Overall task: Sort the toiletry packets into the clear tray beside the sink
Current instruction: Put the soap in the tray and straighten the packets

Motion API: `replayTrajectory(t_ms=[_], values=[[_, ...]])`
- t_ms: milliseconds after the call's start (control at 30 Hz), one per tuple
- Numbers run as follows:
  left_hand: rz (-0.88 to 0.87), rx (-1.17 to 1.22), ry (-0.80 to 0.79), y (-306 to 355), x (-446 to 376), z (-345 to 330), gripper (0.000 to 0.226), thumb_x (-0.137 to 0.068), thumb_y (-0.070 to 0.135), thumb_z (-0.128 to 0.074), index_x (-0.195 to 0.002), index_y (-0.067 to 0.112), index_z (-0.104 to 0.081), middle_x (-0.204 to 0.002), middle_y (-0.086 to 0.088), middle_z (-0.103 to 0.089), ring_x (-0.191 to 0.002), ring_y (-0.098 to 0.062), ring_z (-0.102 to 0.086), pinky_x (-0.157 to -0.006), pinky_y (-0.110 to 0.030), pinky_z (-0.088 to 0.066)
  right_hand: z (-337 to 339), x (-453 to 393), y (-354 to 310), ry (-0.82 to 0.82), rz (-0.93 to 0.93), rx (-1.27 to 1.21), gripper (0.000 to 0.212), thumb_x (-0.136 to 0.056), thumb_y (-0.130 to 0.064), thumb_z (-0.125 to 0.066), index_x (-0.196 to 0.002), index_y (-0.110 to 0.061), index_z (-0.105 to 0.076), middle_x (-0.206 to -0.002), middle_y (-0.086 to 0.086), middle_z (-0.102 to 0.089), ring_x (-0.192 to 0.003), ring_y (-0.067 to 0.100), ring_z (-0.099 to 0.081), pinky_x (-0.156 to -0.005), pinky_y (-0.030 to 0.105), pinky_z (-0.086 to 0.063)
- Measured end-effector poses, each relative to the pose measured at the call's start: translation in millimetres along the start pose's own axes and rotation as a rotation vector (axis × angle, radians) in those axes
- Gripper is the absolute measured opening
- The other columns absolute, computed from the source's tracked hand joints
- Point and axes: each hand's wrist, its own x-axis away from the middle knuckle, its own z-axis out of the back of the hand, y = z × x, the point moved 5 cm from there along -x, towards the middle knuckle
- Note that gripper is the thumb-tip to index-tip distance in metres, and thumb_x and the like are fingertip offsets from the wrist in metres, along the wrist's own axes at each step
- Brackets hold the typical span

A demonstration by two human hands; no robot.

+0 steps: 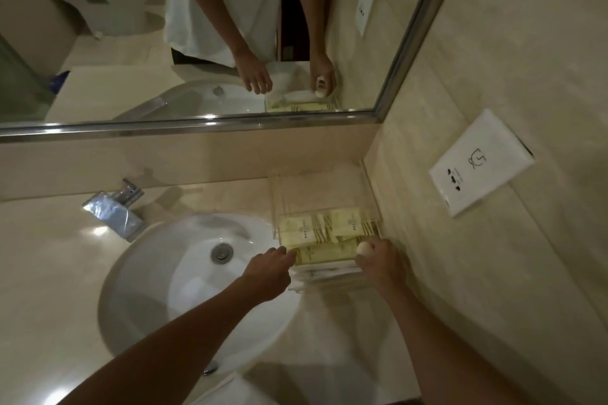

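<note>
The tap (113,207) stands at the far left of the counter, and the sink (158,273) lies near it, with its drain (222,252) in the middle. Just right of the sink, in the corner by the right wall, sits the clear tray (329,197). Pale yellow packets (316,230) already lie flat in its middle part, and a white stack (325,276) shows at its near edge.

The left hand (268,273) reaches over the sink's right rim. Its fingers are loosely extended, the tips touching or nearly touching the tray's near left corner, and it holds nothing that can be seen. The right hand (381,261) is curled round a small round white item (363,248) at its fingertips, above the tray's near right part. Whether that item is a cap, a small bottle or a soap cannot be told.

The step in hand looks like setting this item into the tray. To do it well, I would steady the tray with the left hand so the light plastic does not slide. I would lower the item into a free spot beside the packets, not on top of them, and let go only once it rests.

The packets carry a small printed mark and lines, too blurred to read. On the right wall a white socket plate (480,163) shows a line-drawn symbol, but no legible words.
</note>
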Motion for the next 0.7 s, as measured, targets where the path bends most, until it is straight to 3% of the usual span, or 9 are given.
replayTrajectory(t_ms=[233, 400, 567, 700], values=[[0.025, -0.005, -0.010, 1, -9, -6, 0.030, -0.087, 0.011, -0.047, -0.116, 0.015, -0.050, -0.115, -0.005, -0.056, -0.099, -0.023, -0.053, -0.075, -0.034, -0.044, -11, -11, 7, 0.045, 0.020, 0.144, 0.037, -0.077, -0.027, -0.068, -0.112, -0.019, -0.062, -0.110, 0.008, -0.061, -0.099, 0.026, -0.060, -0.075, 0.028, -0.043], [0.020, -0.003, -0.014, 2, -17, -5, 0.033, -0.088, 0.011, -0.047, -0.120, 0.014, -0.049, -0.115, -0.006, -0.056, -0.099, -0.022, -0.054, -0.077, -0.035, -0.047, -13, -19, 6, 0.123, 0.064, 0.258, 0.022, -0.073, -0.022, -0.072, -0.094, -0.016, -0.068, -0.105, 0.009, -0.059, -0.092, 0.025, -0.058, -0.074, 0.031, -0.047], [0.014, 0.002, -0.003, 4, -22, -2, 0.030, -0.089, 0.010, -0.046, -0.118, 0.013, -0.050, -0.111, -0.005, -0.057, -0.095, -0.022, -0.055, -0.072, -0.033, -0.046, -12, -19, 7, 0.101, 0.020, 0.218, 0.028, -0.077, -0.019, -0.073, -0.104, -0.025, -0.069, -0.105, 0.005, -0.059, -0.091, 0.022, -0.061, -0.067, 0.026, -0.045], [0.009, -0.018, 0.026, 6, -24, -3, 0.026, -0.088, 0.012, -0.047, -0.114, 0.013, -0.051, -0.108, -0.005, -0.058, -0.092, -0.022, -0.055, -0.069, -0.031, -0.044, -9, -16, 9, 0.163, 0.037, 0.141, 0.025, -0.080, -0.018, -0.067, -0.104, -0.020, -0.071, -0.103, 0.006, -0.062, -0.090, 0.023, -0.062, -0.070, 0.030, -0.049]])
